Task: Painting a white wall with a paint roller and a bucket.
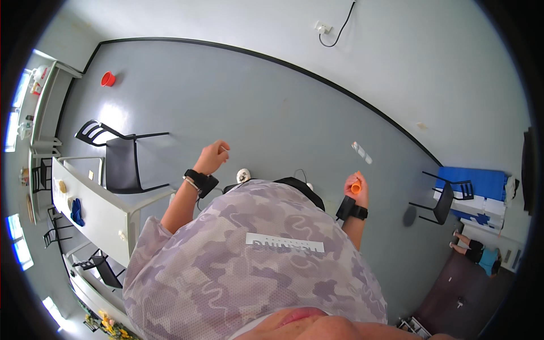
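My right hand (362, 194) is closed around an orange tube-like thing (356, 187), whose round end faces up. Just beyond the fingers shows a slim whitish, partly see-through piece (361, 153); whether it joins the orange thing or lies on the floor I cannot tell. My left hand (212, 157) hangs over the floor, away from my body, with its fingers curled in. A tiny white bit shows at those fingertips, too small to name. Both wrists wear black straps with a dark box.
A black chair (122, 164) stands left beside a white table (93, 212) with blue gloves (76, 212). Far left is a red bucket (107, 79). On the right are another black chair (445, 205), blue panels (473, 180) and a person (481, 254). A cord hangs from a wall socket (323, 27).
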The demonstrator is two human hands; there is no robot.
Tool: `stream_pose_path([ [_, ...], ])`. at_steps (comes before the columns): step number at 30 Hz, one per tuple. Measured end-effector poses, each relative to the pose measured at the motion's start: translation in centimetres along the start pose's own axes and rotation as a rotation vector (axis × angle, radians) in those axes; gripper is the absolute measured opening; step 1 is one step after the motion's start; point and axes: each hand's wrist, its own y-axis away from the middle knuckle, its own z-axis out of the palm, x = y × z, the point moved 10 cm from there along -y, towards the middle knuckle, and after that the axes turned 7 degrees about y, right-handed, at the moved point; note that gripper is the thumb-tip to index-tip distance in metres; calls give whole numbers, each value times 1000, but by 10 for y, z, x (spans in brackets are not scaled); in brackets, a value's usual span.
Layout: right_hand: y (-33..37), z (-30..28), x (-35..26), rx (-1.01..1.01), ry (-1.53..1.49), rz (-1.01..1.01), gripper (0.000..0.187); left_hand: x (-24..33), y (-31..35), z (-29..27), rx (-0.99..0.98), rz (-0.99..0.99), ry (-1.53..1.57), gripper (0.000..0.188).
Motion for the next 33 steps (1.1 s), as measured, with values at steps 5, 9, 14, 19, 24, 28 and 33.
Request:
stream_pose_path([
  [5,-1,39,59,-53,-174,215,9,-39,26,-53,60,-67,72,15],
  [9,-8,82,90,-75,-174,270,11,-69,27,-66,53,-113,183,14],
  [14,-31,136,108,-107,71,289,16,-84,-6,-70,-27,-164,313,15],
  [19,-79,185,120,-160,312,253,20,-16,-80,-81,-151,-36,225,16],
  [24,-164,266,162,-259,632,289,24,28,-141,-111,-284,-5,85,19],
  [28,-230,346,208,-319,695,361,27,37,-183,-145,-366,-86,143,25],
  [33,-286,424,255,-361,709,451,24,42,-246,-174,-464,-222,307,35],
])
